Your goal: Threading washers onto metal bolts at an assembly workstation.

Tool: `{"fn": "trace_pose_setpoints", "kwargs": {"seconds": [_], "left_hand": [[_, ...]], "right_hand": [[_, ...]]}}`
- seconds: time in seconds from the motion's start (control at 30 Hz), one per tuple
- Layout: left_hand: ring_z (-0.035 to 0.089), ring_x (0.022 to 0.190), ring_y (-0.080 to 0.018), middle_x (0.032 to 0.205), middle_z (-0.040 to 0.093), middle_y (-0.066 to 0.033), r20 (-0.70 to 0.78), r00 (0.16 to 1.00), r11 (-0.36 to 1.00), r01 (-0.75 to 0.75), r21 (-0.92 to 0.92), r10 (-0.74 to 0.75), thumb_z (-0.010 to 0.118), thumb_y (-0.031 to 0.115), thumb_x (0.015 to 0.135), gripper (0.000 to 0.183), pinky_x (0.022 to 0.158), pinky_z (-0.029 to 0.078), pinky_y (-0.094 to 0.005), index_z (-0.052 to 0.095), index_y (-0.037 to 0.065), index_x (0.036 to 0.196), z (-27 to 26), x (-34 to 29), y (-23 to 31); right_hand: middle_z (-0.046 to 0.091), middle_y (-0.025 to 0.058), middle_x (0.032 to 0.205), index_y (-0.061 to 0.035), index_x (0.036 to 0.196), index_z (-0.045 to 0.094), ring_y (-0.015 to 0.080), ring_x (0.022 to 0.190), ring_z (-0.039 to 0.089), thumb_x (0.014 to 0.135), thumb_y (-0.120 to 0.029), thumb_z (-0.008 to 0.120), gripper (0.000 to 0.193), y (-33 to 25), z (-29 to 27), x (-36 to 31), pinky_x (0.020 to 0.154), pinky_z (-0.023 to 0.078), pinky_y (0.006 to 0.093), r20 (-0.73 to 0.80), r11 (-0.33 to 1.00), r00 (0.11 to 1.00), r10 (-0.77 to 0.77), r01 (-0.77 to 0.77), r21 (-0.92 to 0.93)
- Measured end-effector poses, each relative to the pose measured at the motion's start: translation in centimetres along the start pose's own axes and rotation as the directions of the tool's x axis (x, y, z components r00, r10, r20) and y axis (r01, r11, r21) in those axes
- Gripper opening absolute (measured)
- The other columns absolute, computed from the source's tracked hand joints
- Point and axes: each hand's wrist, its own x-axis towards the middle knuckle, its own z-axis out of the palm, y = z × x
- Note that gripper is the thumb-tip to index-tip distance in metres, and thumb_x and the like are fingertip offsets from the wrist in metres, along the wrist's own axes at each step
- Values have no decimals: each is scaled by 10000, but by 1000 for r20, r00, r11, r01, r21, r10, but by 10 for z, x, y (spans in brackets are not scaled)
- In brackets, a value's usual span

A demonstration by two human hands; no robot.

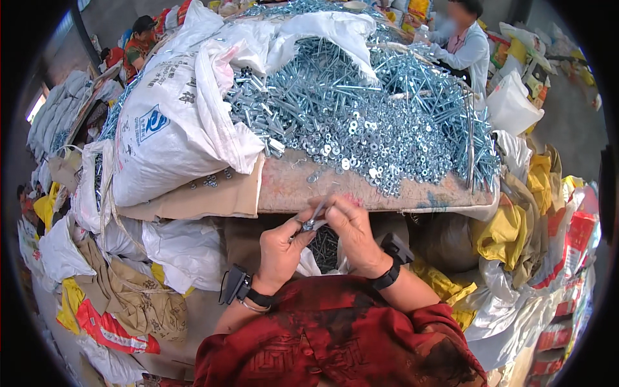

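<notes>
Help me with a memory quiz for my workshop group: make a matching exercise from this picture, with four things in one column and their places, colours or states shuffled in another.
Column one
1. Slim metal piece
2. Large white sack
3. Washers
4. Shirt

Column two
A. Red, with dark patches
B. Bulging, at the left of the tabletop
C. Between the fingers of the left hand and right hand
D. Heaped loose beside long metal rods

Right pairs: 1-C, 2-B, 3-D, 4-A
</notes>
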Motion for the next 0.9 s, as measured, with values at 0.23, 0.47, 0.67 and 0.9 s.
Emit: {"fn": "trace_pose_setpoints", "kwargs": {"seconds": [0.23, 0.47, 0.67, 0.9], "left_hand": [[526, 610, -410, 665, 518, -206, 147, 980, 931, -177, 318, 137, 741, 128, 817, 233, 524, 417, -409, 548, 8, 763, 6, 6, -8], [606, 687, -364, 794, 560, -129, 227, 945, 747, -326, 579, 237, 763, 125, 779, 202, 555, 453, -431, 587, 29, 800, 19, 5, 5], [578, 687, -205, 775, 586, -76, 497, 844, 976, -217, -24, 200, 755, 104, 824, 169, 621, 450, -313, 622, 1, 836, -1, 17, 5], [569, 698, -96, 780, 647, -45, 421, 902, 986, 146, -85, -97, 655, 50, 882, 120, 577, 465, -264, 692, -5, 982, -18, 20, 2]], "right_hand": [[622, 38, 673, 29, 926, 660, 128, 623, 584, 1013, -302, 562, 356, 11, -28, 10, 590, 478, 289, -82, 945, 993, -85, 54, -324], [551, 183, 627, 0, 762, 623, 341, 562, 560, 942, -301, 633, 351, -7, -35, -1, 503, 412, 420, 51, 523, 998, -38, 63, -850], [495, 129, 619, 4, 711, 516, 243, 538, 465, 960, -220, 607, 347, -35, -43, -19, 515, 381, 370, 339, 854, 941, -6, 181, -488], [502, 112, 660, 7, 758, 539, 275, 585, 472, 940, -225, 637, 311, -23, -65, -10, 568, 395, 373, 464, 825, 877, 129, 164, -540]]}}
